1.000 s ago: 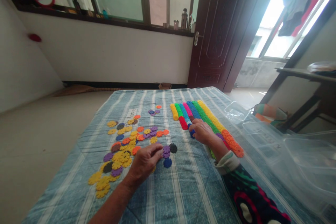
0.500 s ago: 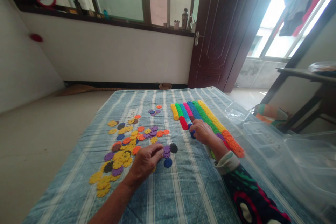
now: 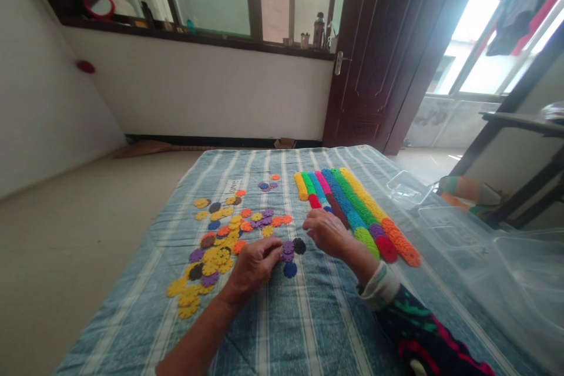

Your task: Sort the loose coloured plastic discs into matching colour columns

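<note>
Seemingly for colour-grouping, disc rows lie parallel; left hand pinches beside purple discs, right hand curls, grips unverifiable.

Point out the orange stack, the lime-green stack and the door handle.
Orange stack (image 3: 400,241): head view, middle of its length.
Lime-green stack (image 3: 366,241): head view, upper side.
Door handle (image 3: 339,63): head view, metal plate.

Loose flower-edged discs lie left of multicoloured disc rows.

Matt plastic discs, woven cloth cover
</note>
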A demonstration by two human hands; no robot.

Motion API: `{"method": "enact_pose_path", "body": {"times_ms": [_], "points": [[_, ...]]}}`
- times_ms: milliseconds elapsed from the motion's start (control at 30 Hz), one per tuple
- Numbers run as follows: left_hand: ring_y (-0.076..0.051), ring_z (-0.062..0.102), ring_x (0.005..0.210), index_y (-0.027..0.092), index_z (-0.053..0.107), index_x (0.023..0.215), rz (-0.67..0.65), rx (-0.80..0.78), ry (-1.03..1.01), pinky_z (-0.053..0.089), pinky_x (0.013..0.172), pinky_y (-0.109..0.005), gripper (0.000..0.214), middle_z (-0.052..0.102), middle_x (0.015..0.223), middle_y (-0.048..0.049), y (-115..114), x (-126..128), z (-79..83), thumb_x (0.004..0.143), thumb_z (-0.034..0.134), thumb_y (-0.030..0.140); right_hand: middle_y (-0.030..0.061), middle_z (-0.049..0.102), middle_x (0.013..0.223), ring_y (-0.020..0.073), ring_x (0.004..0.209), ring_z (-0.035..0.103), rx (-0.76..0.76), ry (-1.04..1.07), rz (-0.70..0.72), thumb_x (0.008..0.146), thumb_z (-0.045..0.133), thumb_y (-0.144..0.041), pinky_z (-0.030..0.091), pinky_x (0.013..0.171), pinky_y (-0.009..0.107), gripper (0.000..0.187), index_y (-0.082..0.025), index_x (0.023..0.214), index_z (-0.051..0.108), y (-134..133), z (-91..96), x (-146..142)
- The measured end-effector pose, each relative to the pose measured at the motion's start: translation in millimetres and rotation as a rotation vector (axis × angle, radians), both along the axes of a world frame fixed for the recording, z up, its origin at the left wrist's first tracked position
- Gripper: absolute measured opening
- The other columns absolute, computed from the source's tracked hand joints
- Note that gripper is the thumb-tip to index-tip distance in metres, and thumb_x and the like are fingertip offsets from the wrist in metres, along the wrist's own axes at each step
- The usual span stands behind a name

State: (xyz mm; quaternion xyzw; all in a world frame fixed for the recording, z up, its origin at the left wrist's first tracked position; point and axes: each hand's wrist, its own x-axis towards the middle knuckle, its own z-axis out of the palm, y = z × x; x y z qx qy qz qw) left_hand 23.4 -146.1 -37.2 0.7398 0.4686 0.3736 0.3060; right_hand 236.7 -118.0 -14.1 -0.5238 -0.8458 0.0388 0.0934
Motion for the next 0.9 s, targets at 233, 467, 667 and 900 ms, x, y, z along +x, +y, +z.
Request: {"method": "enact_pose_path", "body": {"times_ms": [233,467,667,900], "points": [[-0.016,0.066,0.066,0.019,0.072,0.079,0.029,-0.002,0.020,0.051,0.062,-0.024,0.021,0.071,0.071,-0.0014,1.9,-3.3,-3.0,0.082,0.055,0.031,0.0073,0.065,0.091,0.0186,0.089,0.057,0.041,-0.010,0.109,0.093,0.051,-0.017,0.038,0.074,0.028,0.019,-0.017,0.087,0.069,-6.9,-16.4,-20.9],[-0.017,0.068,0.068,0.019,0.071,0.082,0.201,0.076,0.014,0.054,0.068,-0.025,0.019,0.072,0.074,-0.0011,11.1,-21.7,-0.2,0.080,0.058,0.034,0.0060,0.064,0.084,0.0178,0.080,0.056,0.053,0.003,0.119,0.093,0.050,-0.015,0.034,0.067,0.029,0.023,-0.016,0.081,0.069,-7.1,-28.3,-23.0],[-0.018,0.071,0.068,0.018,0.071,0.086,0.482,0.081,-0.069,0.055,0.069,-0.026,0.023,0.074,0.077,-0.0017,28.3,-54.4,2.6,0.076,0.059,0.034,0.0059,0.062,0.086,0.0177,0.083,0.053,0.080,0.041,0.100,0.096,0.048,-0.016,0.033,0.069,0.028,0.026,-0.016,0.080,0.068,-6.6,-34.4,-23.6],[-0.019,0.071,0.065,0.018,0.071,0.080,0.570,0.018,-0.130,0.056,0.065,-0.026,0.021,0.073,0.068,-0.0001,36.8,-88.5,4.5,0.069,0.063,0.034,0.0049,0.061,0.087,0.0173,0.084,0.052,0.104,0.056,0.068,0.097,0.047,-0.017,0.033,0.071,0.028,0.026,-0.017,0.080,0.066,-9.0,-39.2,-24.9]]}}
